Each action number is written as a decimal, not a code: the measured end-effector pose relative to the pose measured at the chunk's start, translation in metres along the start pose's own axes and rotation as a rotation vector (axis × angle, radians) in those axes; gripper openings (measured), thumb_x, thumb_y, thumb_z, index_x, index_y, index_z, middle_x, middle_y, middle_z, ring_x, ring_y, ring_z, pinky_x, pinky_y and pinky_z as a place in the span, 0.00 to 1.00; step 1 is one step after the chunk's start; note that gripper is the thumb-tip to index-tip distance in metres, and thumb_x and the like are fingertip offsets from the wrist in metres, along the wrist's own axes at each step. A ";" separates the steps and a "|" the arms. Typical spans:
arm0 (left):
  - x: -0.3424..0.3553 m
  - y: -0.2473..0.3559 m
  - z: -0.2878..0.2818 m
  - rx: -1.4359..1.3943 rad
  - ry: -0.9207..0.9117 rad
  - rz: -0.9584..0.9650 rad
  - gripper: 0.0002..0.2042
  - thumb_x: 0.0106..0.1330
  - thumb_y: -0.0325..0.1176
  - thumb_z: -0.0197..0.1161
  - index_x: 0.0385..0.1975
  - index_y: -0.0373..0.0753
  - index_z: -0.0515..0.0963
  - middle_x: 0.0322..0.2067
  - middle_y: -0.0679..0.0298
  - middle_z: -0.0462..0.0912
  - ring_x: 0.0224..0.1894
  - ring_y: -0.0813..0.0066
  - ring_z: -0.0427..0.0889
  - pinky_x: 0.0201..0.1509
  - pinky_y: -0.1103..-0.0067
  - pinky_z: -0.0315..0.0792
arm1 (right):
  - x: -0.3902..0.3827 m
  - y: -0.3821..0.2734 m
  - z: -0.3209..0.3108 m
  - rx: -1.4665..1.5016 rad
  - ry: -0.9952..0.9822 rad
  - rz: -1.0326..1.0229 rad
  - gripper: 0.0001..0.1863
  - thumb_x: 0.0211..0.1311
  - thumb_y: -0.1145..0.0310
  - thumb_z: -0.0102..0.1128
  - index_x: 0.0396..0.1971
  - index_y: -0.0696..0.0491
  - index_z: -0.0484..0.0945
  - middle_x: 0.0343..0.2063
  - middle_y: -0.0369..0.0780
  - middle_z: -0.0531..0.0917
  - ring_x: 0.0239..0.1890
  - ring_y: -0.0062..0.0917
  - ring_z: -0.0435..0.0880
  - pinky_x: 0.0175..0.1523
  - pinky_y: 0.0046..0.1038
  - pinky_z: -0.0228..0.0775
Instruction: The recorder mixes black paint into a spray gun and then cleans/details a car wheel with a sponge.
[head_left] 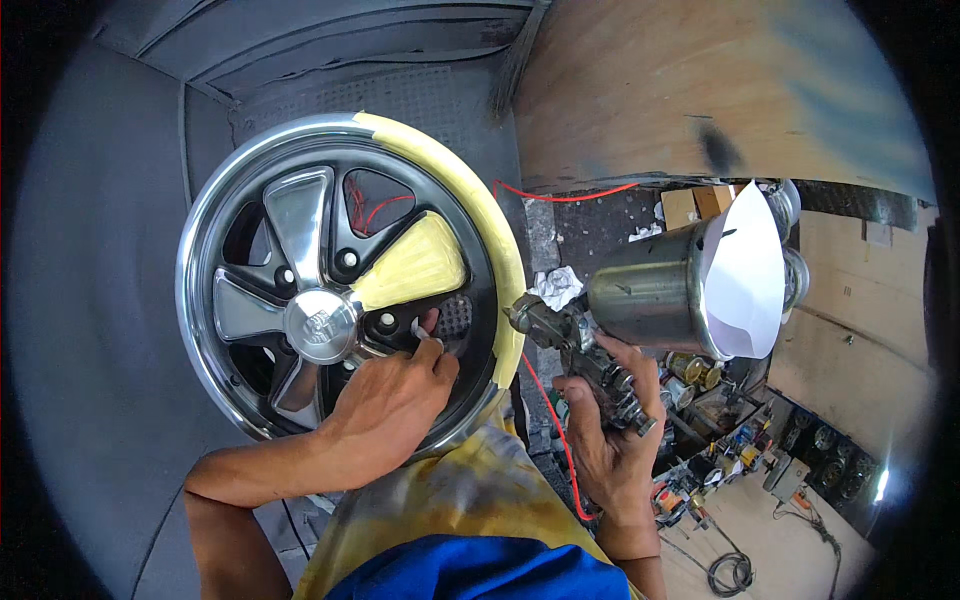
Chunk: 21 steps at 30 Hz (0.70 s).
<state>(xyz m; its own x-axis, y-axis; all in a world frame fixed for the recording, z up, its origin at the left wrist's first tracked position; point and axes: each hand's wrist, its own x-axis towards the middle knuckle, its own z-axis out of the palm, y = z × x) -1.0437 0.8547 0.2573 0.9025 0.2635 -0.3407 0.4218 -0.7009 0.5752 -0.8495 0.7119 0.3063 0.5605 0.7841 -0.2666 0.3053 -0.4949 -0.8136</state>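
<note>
A polished silver and black car wheel (193, 290) faces me, with a round centre cap (320, 326). Yellow masking tape (497, 240) runs along its right rim, and more yellow tape (422, 265) covers one spoke. My left hand (392, 405) reaches over the lower right of the wheel. Its fingers are pinched on a small white scrap (418, 328), cloth or paper, beside a lug hole. To the right of the wheel, my right hand (620, 440) grips a metal spray gun (590, 365). The gun's metal cup (640, 285) is tilted sideways, and white paper (745, 270) sticks out at its lid end.
A red hose (555, 420) passes between the wheel and the gun. Crumpled white paper (558, 288) lies behind the gun. At right stand a cluttered bench with cans (690, 370) and a coiled black cable (730, 572). A stained wooden panel (640, 90) rises at the back; grey sheeting (110, 300) hangs left.
</note>
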 end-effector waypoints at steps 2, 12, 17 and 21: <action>0.000 -0.001 0.001 0.011 -0.007 0.001 0.15 0.52 0.20 0.65 0.41 0.23 0.79 0.40 0.41 0.83 0.37 0.51 0.91 0.38 0.67 0.86 | 0.000 0.002 0.000 0.017 -0.005 0.028 0.22 0.67 0.75 0.73 0.59 0.61 0.78 0.41 0.48 0.83 0.41 0.34 0.84 0.50 0.30 0.76; 0.001 -0.001 0.000 0.000 -0.031 -0.020 0.15 0.52 0.19 0.65 0.41 0.23 0.80 0.41 0.40 0.83 0.36 0.51 0.91 0.37 0.67 0.87 | 0.015 -0.001 0.005 -0.003 -0.038 -0.008 0.22 0.69 0.74 0.72 0.60 0.60 0.78 0.42 0.48 0.83 0.43 0.35 0.85 0.51 0.31 0.77; -0.001 -0.002 0.002 -0.012 -0.021 -0.031 0.11 0.62 0.23 0.64 0.43 0.26 0.79 0.43 0.46 0.82 0.34 0.50 0.90 0.34 0.64 0.85 | 0.021 0.000 0.009 -0.001 -0.039 -0.041 0.22 0.68 0.73 0.73 0.59 0.60 0.78 0.41 0.47 0.83 0.42 0.34 0.85 0.51 0.31 0.76; -0.002 -0.002 0.002 0.001 0.022 0.006 0.15 0.53 0.20 0.64 0.42 0.23 0.80 0.41 0.43 0.83 0.37 0.51 0.91 0.39 0.67 0.86 | 0.026 -0.003 0.013 0.018 -0.030 -0.051 0.22 0.68 0.73 0.73 0.59 0.60 0.78 0.40 0.47 0.82 0.41 0.32 0.84 0.50 0.30 0.76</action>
<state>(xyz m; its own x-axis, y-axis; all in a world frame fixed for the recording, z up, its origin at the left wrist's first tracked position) -1.0463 0.8548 0.2554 0.9065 0.2738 -0.3213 0.4166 -0.7029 0.5765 -0.8458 0.7393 0.2951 0.5214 0.8191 -0.2394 0.3188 -0.4472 -0.8357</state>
